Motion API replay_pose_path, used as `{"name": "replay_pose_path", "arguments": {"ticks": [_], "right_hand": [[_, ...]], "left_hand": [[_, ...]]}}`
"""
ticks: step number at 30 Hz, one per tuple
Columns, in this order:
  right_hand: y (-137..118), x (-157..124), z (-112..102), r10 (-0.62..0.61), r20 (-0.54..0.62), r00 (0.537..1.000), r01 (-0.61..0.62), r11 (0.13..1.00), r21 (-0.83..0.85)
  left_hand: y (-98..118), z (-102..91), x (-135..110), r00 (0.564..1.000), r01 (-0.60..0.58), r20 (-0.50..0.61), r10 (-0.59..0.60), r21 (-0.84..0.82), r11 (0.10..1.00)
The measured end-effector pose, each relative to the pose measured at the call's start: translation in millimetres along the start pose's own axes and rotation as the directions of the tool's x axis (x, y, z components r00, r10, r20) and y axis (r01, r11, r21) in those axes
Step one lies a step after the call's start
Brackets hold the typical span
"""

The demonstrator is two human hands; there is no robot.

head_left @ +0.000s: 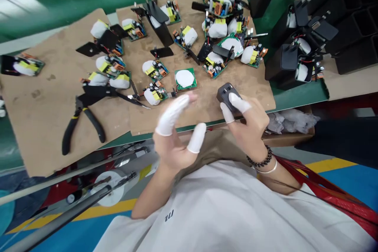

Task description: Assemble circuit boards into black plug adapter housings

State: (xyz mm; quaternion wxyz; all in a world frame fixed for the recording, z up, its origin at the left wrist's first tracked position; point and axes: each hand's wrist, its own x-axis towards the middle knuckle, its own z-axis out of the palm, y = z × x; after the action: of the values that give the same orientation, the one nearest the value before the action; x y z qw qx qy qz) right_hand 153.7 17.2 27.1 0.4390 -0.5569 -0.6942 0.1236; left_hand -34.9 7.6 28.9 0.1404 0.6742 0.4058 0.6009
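Note:
My right hand [246, 124] grips a small black plug cover [226, 94] between thumb and forefinger, both in white finger cots, just above the cardboard's near edge. My left hand [174, 134] hovers open beside it, fingers spread, white cots on the forefinger and thumb, holding nothing. Its forefinger tip points toward a green circuit board with a white round pad [185, 79]. Several more circuit boards [155, 94] with white and yellow parts lie scattered on the cardboard beyond both hands.
Brown cardboard sheets [44, 106] cover a green bench. Black-handled pliers [82, 120] lie at the left. Black adapter housings [285, 63] with boards stand at the right, more black shells [351, 27] behind. Metal tubes [67, 201] run below the bench at lower left.

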Motion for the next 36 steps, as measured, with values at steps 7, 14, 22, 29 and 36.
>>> {"name": "replay_pose_path", "arguments": {"ticks": [7,14,22,29,36], "right_hand": [[-22,-3,4,0.225,-0.068,0.972,-0.203,0.949,0.243],[-23,22,-24,0.22,0.323,0.92,-0.369,0.76,0.535],[-2,55,-34,0.164,0.748,0.643,-0.708,0.5,0.499],[-4,65,-71,-0.001,0.737,0.676,-0.34,0.887,0.314],[17,57,-32,-0.272,0.696,0.664,-0.483,0.555,0.677]], "left_hand": [[-4,31.8,-16,0.936,0.284,0.227,-0.27,-0.031,0.958],[5,17.3,1,0.763,0.612,0.505,-0.404,-0.362,0.703],[8,4.8,-4,0.607,0.744,0.688,-0.398,-0.316,0.588],[7,0.0,5,0.614,0.707,0.665,-0.425,-0.223,0.671],[-12,24.2,8,0.394,0.874,0.919,0.005,-0.376,0.307]]}}
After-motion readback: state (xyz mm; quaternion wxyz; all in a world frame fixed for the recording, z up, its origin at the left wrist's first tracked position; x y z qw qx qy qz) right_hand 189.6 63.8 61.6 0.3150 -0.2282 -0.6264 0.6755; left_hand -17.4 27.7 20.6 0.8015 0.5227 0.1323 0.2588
